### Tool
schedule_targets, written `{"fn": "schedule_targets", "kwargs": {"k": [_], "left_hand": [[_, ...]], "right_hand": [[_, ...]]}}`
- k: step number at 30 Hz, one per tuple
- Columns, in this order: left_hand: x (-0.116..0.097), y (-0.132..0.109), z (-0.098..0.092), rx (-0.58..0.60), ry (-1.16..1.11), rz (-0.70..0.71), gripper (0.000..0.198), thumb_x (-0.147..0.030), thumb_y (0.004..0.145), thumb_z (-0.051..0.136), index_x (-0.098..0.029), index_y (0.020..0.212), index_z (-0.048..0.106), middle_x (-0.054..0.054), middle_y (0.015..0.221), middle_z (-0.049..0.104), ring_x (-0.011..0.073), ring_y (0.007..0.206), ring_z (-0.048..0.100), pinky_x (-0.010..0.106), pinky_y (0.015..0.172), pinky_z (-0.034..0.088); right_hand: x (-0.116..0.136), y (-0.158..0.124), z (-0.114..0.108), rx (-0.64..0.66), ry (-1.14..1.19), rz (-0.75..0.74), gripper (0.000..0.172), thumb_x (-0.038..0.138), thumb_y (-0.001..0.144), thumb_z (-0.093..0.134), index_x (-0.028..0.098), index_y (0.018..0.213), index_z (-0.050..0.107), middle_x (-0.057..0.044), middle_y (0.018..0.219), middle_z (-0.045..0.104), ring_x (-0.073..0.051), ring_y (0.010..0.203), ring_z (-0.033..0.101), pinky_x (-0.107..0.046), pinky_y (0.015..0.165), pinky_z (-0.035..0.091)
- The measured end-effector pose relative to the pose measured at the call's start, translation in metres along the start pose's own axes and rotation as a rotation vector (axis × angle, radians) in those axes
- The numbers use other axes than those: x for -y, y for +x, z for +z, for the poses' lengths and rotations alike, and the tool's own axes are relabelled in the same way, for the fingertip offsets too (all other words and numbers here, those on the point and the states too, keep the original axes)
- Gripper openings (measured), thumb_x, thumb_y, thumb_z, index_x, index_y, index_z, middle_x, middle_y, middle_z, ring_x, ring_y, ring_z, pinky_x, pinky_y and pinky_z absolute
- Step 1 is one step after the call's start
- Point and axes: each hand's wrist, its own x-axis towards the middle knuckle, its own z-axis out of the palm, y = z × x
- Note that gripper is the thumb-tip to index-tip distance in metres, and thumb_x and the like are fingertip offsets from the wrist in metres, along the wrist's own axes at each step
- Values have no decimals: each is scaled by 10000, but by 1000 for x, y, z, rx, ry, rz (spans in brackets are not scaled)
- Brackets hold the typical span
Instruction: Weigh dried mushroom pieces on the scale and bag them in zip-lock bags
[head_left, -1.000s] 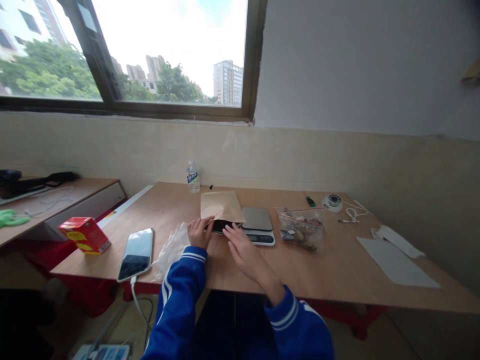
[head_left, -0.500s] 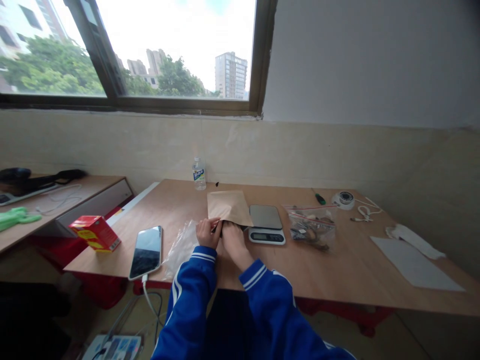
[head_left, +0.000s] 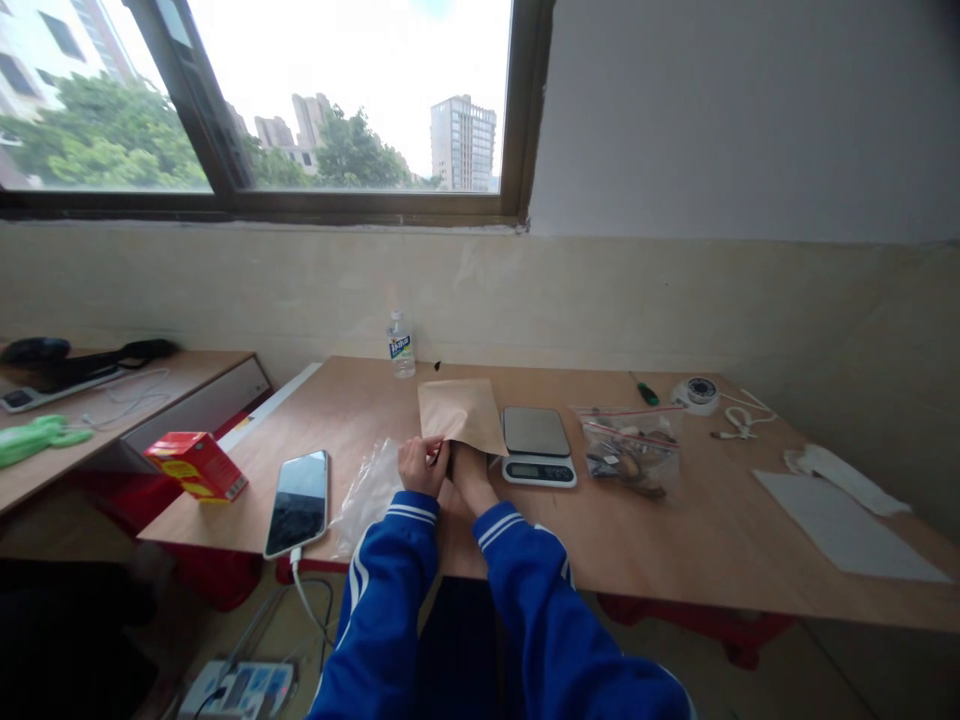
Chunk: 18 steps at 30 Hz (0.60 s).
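Now that the right hand point(head_left: 469, 474) has gone from above the mouth of the one paper bag point(head_left: 460, 407) to inside it, nearly wrist-deep, the work seems to have shifted within; that hand's grip is hidden, so I cannot tell it. The left hand point(head_left: 422, 467) appears to pinch the bag's near edge between thumb and fingers. The paper bag lies on the table point(head_left: 675, 545), just left of the scale point(head_left: 538, 471). Counting outward: two hands, one phone point(head_left: 298, 508), one red box point(head_left: 199, 468), one scale, one filled clear bag point(head_left: 631, 456), one bottle point(head_left: 401, 348).
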Motion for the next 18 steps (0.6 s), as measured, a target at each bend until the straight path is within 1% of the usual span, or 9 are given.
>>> {"fn": "schedule_targets", "kwargs": {"k": [2, 4, 8, 12, 15, 18], "left_hand": [[2, 0, 0, 2, 10, 8, 161, -374, 774, 571, -226, 756, 631, 4, 599, 562, 162, 595, 520, 333, 720, 379], [4, 0, 1, -5, 20, 15, 150, -360, 774, 574, -224, 762, 636, 5, 606, 562, 162, 602, 518, 330, 720, 378], [6, -1, 2, -17, 33, 65, 139, -346, 773, 581, -220, 754, 638, 0, 594, 563, 153, 578, 506, 321, 706, 378], [3, 0, 1, 7, 67, 135, 144, -334, 784, 567, -216, 739, 635, 3, 583, 577, 147, 553, 497, 313, 673, 373], [-1, 0, -2, 46, 83, 192, 152, -327, 789, 563, -214, 714, 632, 5, 573, 587, 147, 551, 499, 303, 642, 369], [-2, -1, -3, 48, 80, 249, 134, -302, 791, 572, -208, 714, 629, 4, 590, 608, 139, 549, 499, 293, 623, 377]], "right_hand": [[-1, -7, -2, 18, -31, 46, 320, 77, 873, 343, 79, 1053, 608, -178, 996, 679, -281, 960, 613, -420, 912, 420], [-1, -14, -5, 37, -49, 54, 323, 70, 868, 345, 83, 1019, 630, -174, 1017, 679, -275, 935, 627, -392, 890, 440], [-4, -25, -9, 46, -60, 40, 354, 44, 863, 340, 97, 1082, 613, -147, 1084, 666, -249, 984, 620, -352, 897, 448], [-10, -28, -6, 47, -63, 33, 345, 43, 861, 362, 110, 1103, 599, -130, 1087, 667, -233, 982, 619, -352, 910, 445], [-15, -28, -2, 44, -59, 16, 324, 52, 857, 395, 106, 1109, 590, -140, 1108, 654, -243, 1003, 605, -370, 935, 425], [-18, -29, 0, 20, -33, -12, 319, 46, 851, 410, 96, 1118, 578, -152, 1121, 642, -253, 1030, 586, -379, 951, 410]]}}
